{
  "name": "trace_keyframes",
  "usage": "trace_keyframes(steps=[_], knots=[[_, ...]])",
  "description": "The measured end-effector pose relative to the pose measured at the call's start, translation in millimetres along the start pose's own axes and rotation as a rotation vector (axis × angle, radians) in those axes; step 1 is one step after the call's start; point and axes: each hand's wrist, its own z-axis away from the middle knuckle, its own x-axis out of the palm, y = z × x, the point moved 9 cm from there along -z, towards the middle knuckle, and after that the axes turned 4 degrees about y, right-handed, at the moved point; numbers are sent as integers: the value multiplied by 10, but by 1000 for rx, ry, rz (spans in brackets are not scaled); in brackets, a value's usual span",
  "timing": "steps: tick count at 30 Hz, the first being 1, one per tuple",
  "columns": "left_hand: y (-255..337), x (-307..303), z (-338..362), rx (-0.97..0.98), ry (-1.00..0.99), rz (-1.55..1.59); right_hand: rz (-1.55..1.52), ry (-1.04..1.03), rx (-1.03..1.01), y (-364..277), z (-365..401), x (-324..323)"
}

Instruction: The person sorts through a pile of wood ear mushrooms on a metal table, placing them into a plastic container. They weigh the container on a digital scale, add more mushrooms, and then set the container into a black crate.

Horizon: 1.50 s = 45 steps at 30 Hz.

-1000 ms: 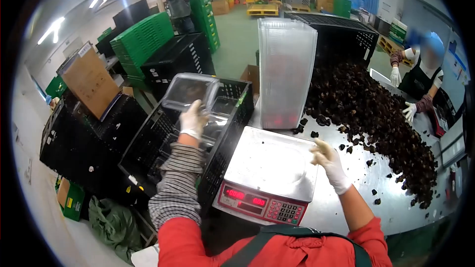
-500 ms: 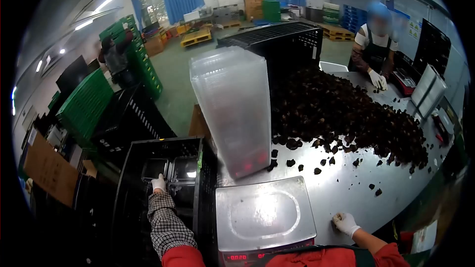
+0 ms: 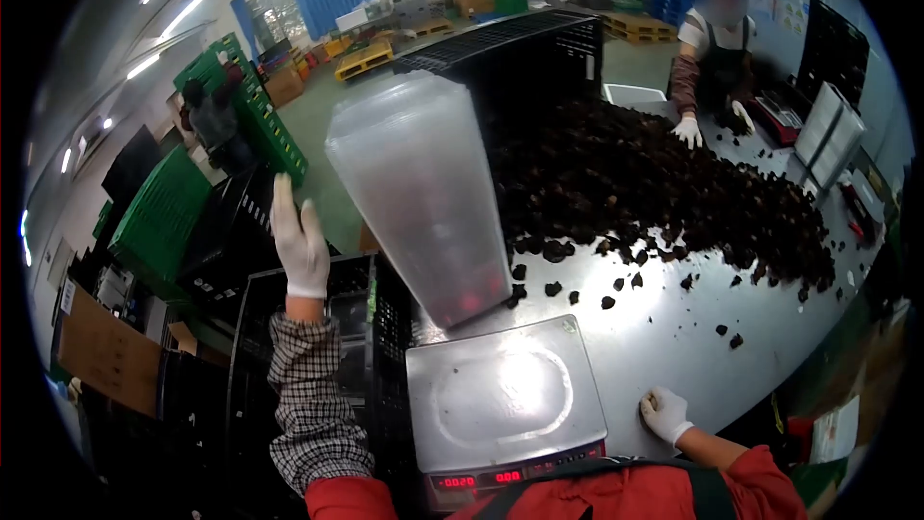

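Observation:
My left hand (image 3: 300, 243), in a white glove, is raised above the black crate (image 3: 252, 313) with its fingers apart and nothing in them. My right hand (image 3: 664, 416), gloved too, rests on the metal table (image 3: 616, 356) with its fingers curled in; whether they hold anything is hidden. Between my hands lies the scale (image 3: 505, 390), its plate bare and its red digits lit. Behind the scale a tall stack of clear plastic trays (image 3: 423, 193) leans to the left. Dark dried pieces (image 3: 654, 183) are heaped on the table to its right.
Across the table a co-worker (image 3: 717, 48) in a blue cap has both gloved hands near the heap, beside a red scale (image 3: 775, 120). Another person (image 3: 217, 125) stands by green crates (image 3: 255, 116) at the left. A large black crate (image 3: 539, 58) stands behind the heap.
My left hand has risen out of the black crate and its fingers have spread. The co-worker's hands have moved apart, one towards the heap. The view has shifted slightly.

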Motion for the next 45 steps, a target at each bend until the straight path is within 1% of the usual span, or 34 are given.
trace_keyframes(steps=[2, 4, 5, 6, 7, 8, 9, 10, 12, 14, 15, 16, 18, 19, 20, 21, 22, 24, 25, 26, 27, 28, 29, 30, 31, 32, 35, 36, 37, 38, 40, 42, 45], knots=[[827, 30, -427, 291, 31, -22, -62, 15, -20, -47, 65, -62], [1341, 246, -733, 493, -11, -199, -82, 200, -216, 66, 139, 3], [1018, 595, -853, 321, -294, -76, -141, 307, -304, 86, 189, 4], [669, 1027, -888, 160, -590, 40, -194, 317, -338, 65, 210, -38], [612, 1049, -923, 48, -624, 39, -198, 329, -327, 59, 233, -67], [768, 1091, -933, -105, -831, 128, -174, 301, -312, 105, 231, 9], [526, 1245, -1010, -68, -891, 186, -169, 343, -313, 125, 226, -10], [476, 1264, -1096, -18, -921, 58, -168, 382, -333, 81, 202, -3], [451, 1212, -1133, -33, -871, 44, -153, 367, -307, 96, 203, 15], [411, 1161, -1228, -62, -835, -56, -154, 370, -308, 82, 189, -38], [409, 1062, -1353, -53, -732, -156, -166, 382, -308, 77, 202, -73], [358, 1032, -1415, -39, -692, -231, -176, 393, -309, 78, 210, -102], [623, 935, -1417, 55, -635, -330, -214, 375, -296, 87, 216, -118], [711, 821, -1425, 18, -546, -274, -228, 378, -303, 92, 213, -119], [1006, 615, -1353, -21, -449, -219, -239, 385, -317, 98, 206, -120], [1269, 426, -1267, 37, -383, -246, -253, 372, -314, 110, 201, -106], [1540, 218, -1109, -20, -348, -259, -273, 366, -319, 114, 207, -112], [2019, -106, -604, 338, -290, -292, -316, 350, -334, 120, 217, -142], [2293, -280, -299, 235, -260, -138, -333, 292, -328, 127, 214, -125], [2427, -382, 48, 115, -282, -134, -354, 254, -362, 137, 212, -118], [2546, -455, 398, 132, -329, -106, -380, 214, -392, 150, 217, -106], [2674, -526, 762, 176, -330, -115, -407, 175, -421, 170, 221, -97], [2710, -564, 1128, 131, -362, -119, -502, 145, -388, 252, 209, -143], [2612, -607, 1517, -13, -408, -146, -589, 116, -354, 359, 204, -229], [2644, -632, 1861, -42, -474, -208, -670, 82, -321, 501, 186, -293], [2675, -640, 2161, -75, -539, -273, -617, 126, -317, 680, 149, -392], [2816, -627, 2754, -111, -621, -356, -473, 272, -342, 1182, -73, -759], [2562, -641, 3053, -184, -763, -436, -428, 325, -356, 1331, -178, -893], [2861, -629, 2956, -94, -708, -442, -487, 387, -309, 1540, -298, -1009], [3229, -555, 2814, -4, -653, -442, -492, 318, -260, 1682, -427, -1111], [3581, -491, 2654, -67, -612, -294, -429, 335, -258, 1786, -636, -1400], [3878, -314, 2580, -115, -595, -159, -396, 283, -245, 1804, -903, -1498], [4375, 405, 2629, -124, -688, 55, -409, 243, -260, 1773, -1016, -1564]])
